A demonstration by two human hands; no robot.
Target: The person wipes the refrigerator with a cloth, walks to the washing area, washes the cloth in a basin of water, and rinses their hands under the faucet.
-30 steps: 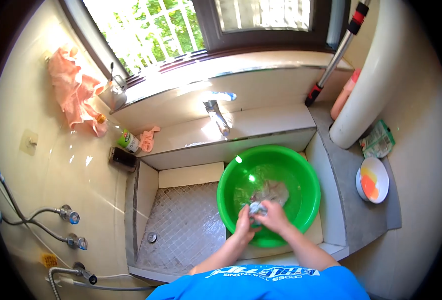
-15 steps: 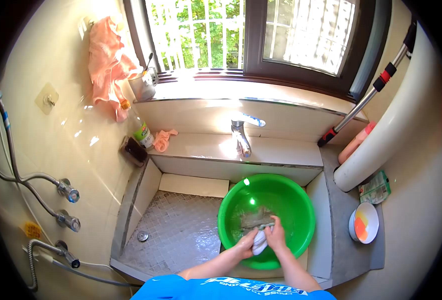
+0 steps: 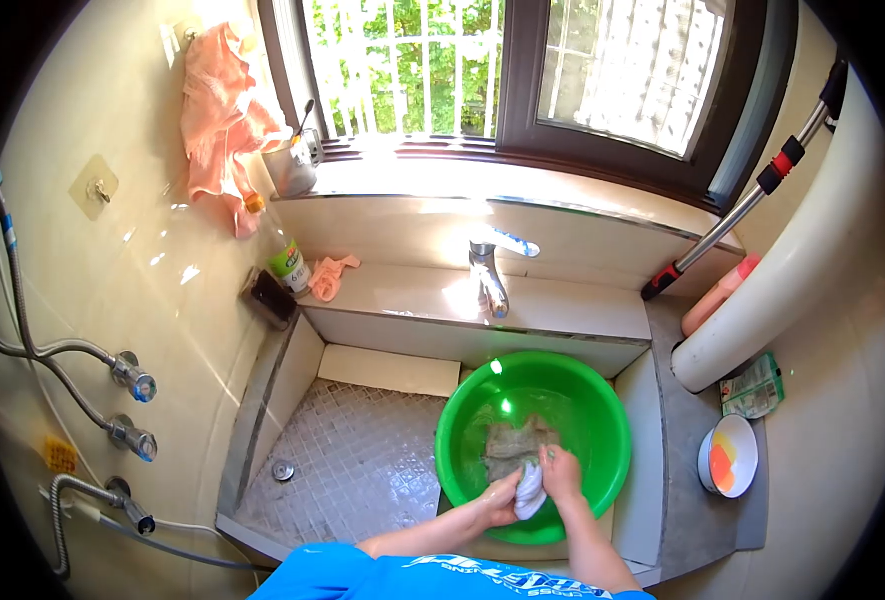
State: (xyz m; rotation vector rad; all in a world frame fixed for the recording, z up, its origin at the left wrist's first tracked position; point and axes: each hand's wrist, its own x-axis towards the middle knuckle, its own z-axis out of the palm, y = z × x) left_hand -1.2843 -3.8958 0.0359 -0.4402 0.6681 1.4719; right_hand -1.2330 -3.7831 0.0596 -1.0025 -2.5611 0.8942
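A green basin (image 3: 603, 420) with water stands in the right part of the tiled sink. Over its near side, my left hand (image 3: 503, 499) is closed on a small white cloth (image 3: 530, 491). My right hand (image 3: 561, 471) is closed too, at the upper right end of the same cloth. Just beyond my hands a greyish cloth (image 3: 509, 445) lies in the water. Some of my fingers are hidden by the cloth and by each other.
A faucet (image 3: 487, 280) rises behind the basin. On the right ledge are a white bowl (image 3: 729, 456) and a green packet (image 3: 755, 388), beside a white pipe (image 3: 763, 290). A bottle (image 3: 289, 266) and a pink cloth (image 3: 332, 277) are at the back left.
The view has tilted up and shifted. The white cloth now hangs more visibly between my hands, and my right hand has come down from its raised position. More of the greyish cloth shows in the water.
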